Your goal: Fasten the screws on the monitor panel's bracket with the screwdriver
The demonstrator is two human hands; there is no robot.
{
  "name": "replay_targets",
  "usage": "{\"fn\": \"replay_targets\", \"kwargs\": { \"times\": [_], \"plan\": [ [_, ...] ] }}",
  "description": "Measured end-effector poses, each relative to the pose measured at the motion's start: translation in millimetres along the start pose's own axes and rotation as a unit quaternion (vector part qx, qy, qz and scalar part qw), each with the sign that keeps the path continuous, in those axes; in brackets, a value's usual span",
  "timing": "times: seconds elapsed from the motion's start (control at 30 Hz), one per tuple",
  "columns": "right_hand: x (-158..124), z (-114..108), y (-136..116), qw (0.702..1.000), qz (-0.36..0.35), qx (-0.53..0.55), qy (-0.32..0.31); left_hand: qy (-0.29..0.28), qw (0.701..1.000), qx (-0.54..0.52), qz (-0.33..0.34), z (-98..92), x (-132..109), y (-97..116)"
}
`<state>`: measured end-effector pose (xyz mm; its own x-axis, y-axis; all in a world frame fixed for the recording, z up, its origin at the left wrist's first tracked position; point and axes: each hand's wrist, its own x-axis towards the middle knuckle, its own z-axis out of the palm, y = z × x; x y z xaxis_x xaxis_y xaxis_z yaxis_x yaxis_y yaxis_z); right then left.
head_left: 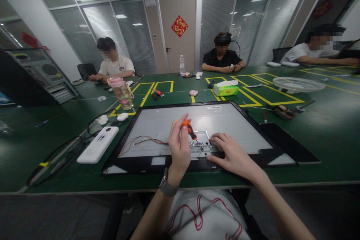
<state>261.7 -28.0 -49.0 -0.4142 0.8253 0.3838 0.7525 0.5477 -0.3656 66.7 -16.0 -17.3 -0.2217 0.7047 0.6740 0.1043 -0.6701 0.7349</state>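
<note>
A large flat display panel (230, 120) in a black frame lies face down on the green table, right in front of me. My left hand (180, 146) is closed round a small orange-handled screwdriver (189, 128), whose tip points down at a small circuit board (201, 144) near the panel's front edge. My right hand (232, 153) lies flat with fingers spread on the panel's lower edge, just right of the board. Thin coloured wires (146, 140) run left from the board across the panel.
A white power bank (98, 144) and black cables (59, 155) lie to the left. A pink-lidded bottle (123, 93), a green tissue box (225, 88), a white fan (298, 83) and a dark tablet (289, 142) stand around. Three other people sit at the far side.
</note>
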Motion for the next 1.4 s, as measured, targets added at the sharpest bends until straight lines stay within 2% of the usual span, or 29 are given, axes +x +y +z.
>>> {"fn": "replay_targets", "kwargs": {
  "times": [0.13, 0.37, 0.53, 0.87, 1.03, 1.23, 1.4],
  "plan": [
    [0.5, -1.3, -1.7, 1.000, 0.001, 0.004, 0.004, 0.015, 0.999, 0.022, 0.018, 1.5, 0.6, -1.0],
    [0.6, -1.5, -0.8, 1.000, 0.006, 0.007, -0.006, 0.004, 1.000, -0.002, -0.023, 0.9, 0.4, -1.4],
    [0.1, 0.2, 0.9, 1.000, 0.006, 0.008, 0.001, 0.016, 1.000, 0.004, -0.005, 2.7, 1.3, -4.1],
    [0.0, 0.7, 1.6, 1.000, 0.004, 0.007, 0.001, -0.016, 0.999, -0.032, -0.018, 1.3, 0.8, -2.9],
    [1.3, 1.4, 3.0, 1.000, -0.002, 0.012, 0.006, 0.028, 0.999, 0.012, 0.025, 1.5, 1.6, -2.5],
    [1.7, 3.6, 3.8, 1.000, -0.004, 0.007, 0.006, 0.003, 1.000, -0.001, 0.001, -0.7, 1.6, -0.2],
    [1.7, 4.3, 3.5, 1.000, -0.002, 0.009, 0.009, 0.016, 1.000, 0.006, 0.008, -0.1, 1.6, -1.4]
  ]
}}
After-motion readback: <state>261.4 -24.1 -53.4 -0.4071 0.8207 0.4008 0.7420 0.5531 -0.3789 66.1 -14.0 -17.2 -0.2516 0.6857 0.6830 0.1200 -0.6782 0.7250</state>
